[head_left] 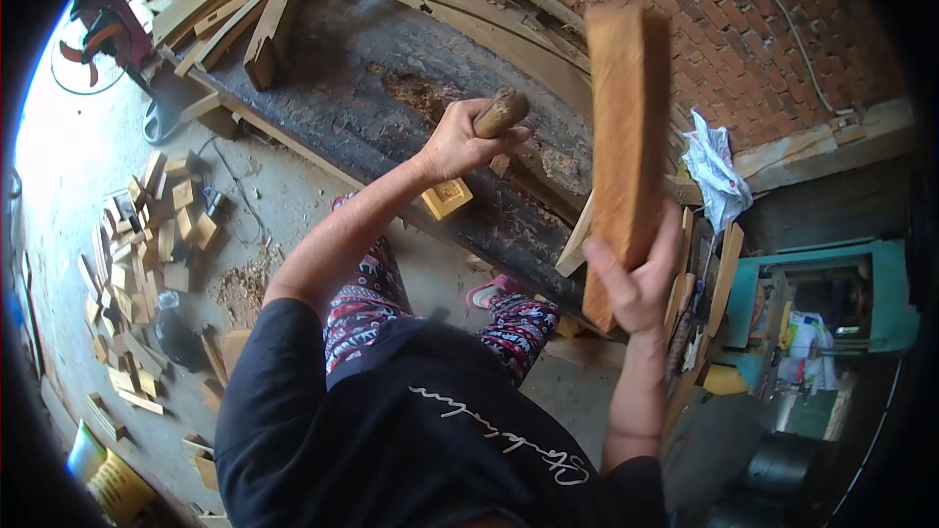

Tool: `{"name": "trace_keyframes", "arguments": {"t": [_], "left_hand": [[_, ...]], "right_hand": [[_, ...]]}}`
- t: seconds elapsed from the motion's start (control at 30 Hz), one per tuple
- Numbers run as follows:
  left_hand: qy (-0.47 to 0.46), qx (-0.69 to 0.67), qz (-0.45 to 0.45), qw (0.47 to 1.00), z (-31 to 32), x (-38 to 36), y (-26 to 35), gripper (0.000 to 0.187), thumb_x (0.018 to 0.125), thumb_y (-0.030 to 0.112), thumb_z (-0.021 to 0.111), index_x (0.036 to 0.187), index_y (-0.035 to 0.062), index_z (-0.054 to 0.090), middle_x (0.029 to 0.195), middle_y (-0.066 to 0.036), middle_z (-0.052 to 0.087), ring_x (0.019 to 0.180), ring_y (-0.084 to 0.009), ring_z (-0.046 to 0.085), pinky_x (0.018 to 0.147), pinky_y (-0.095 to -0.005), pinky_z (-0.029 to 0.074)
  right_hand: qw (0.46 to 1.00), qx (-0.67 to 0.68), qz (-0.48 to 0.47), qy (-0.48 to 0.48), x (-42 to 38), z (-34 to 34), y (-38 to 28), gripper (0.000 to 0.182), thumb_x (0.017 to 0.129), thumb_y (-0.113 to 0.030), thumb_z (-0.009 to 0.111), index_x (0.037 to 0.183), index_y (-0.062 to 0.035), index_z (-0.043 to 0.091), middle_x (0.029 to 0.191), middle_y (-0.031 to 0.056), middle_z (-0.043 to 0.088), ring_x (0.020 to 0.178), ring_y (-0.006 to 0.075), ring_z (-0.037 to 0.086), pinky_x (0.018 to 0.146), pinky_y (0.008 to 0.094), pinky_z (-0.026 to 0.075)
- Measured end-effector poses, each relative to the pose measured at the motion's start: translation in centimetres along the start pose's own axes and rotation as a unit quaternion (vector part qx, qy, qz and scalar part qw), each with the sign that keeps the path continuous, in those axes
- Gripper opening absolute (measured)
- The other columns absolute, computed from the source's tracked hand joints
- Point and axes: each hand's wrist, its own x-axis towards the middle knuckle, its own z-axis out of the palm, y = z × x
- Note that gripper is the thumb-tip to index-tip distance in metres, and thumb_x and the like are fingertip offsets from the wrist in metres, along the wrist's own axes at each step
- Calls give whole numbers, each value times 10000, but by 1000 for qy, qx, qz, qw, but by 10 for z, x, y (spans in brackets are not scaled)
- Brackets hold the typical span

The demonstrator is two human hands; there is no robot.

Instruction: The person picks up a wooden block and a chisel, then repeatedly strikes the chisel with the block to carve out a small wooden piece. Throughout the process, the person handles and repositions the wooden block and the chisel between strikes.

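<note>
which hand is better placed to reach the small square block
Probably left: the left hand, gripping a wooden handle, is beside the small block; the right hand holds a plank.

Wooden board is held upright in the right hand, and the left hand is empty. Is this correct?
No. The head view shows the left hand gripping a rounded wooden handle; the right hand does hold the wooden board upright.

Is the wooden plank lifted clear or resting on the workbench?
Lifted, it seems: the right hand grips the wooden plank by its near end, above the workbench; the left hand holds a wooden handle.
</note>
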Motion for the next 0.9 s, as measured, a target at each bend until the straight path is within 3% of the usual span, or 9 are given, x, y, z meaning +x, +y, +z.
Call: {"name": "trace_keyframes", "arguments": {"t": [0.17,0.27,0.4,0.5,0.57,0.63,0.73,0.8,0.9], "left_hand": [[44,-25,-19,999,1,0,1,296,866,254,745,779,27,575,653,30,529,628,-39,479,556,-247,418],[95,-57,-19,994,-2,4,-9,309,865,262,743,744,46,559,636,47,511,602,-41,465,548,-256,406],[135,-20,-63,989,-12,8,-1,322,842,255,753,694,47,557,627,55,515,587,-37,455,544,-256,402],[144,-53,-78,985,-19,16,-12,326,839,257,752,675,51,560,622,54,521,582,-39,460,541,-253,401],[151,-65,-70,984,-21,20,-16,308,839,258,749,682,61,572,613,56,518,569,-41,458,527,-247,390],[171,-73,-68,980,-26,23,-15,286,837,243,749,680,73,580,602,49,522,533,-45,461,500,-244,378],[191,-147,-64,968,-38,30,-21,279,856,195,730,687,108,527,546,42,476,443,-54,426,427,-238,333],[194,-163,-60,965,-39,27,-20,282,866,196,725,692,111,519,539,43,464,437,-53,416,420,-236,321],[212,-188,-30,958,-38,20,-15,287,886,200,713,706,114,507,537,42,458,432,-53,404,420,-233,306]], "right_hand": [[989,93,-92,69,39,-5,-29,712,804,-219,751,1333,21,341,1207,177,525,1080,218,551,922,366,455],[976,-107,-49,-181,60,1,-12,660,826,-320,738,1292,2,400,1034,219,631,948,237,654,843,361,512],[962,-134,67,-226,87,-25,-37,619,810,-290,756,1281,6,485,1040,133,654,944,179,632,882,334,488],[989,1,-106,-108,94,-15,-35,579,822,-328,749,1246,-42,478,967,182,678,886,219,685,796,376,544],[981,-31,-173,-78,98,4,-23,638,819,-338,754,1282,-26,446,1039,206,660,884,228,684,827,378,536],[954,-149,-16,-260,107,4,-9,684,824,-373,748,1286,23,437,1097,207,622,906,258,679,867,389,523],[954,-199,-24,-224,112,-2,-1,685,832,-382,741,1296,30,449,1064,199,636,947,255,666,867,374,516],[961,-83,95,-248,113,-11,-4,684,828,-384,746,1292,30,462,1092,198,641,983,231,644,882,349,499],[988,-4,43,-147,88,-10,1,680,824,-382,752,1290,21,465,1084,169,638,986,200,624,861,339,493]]}}
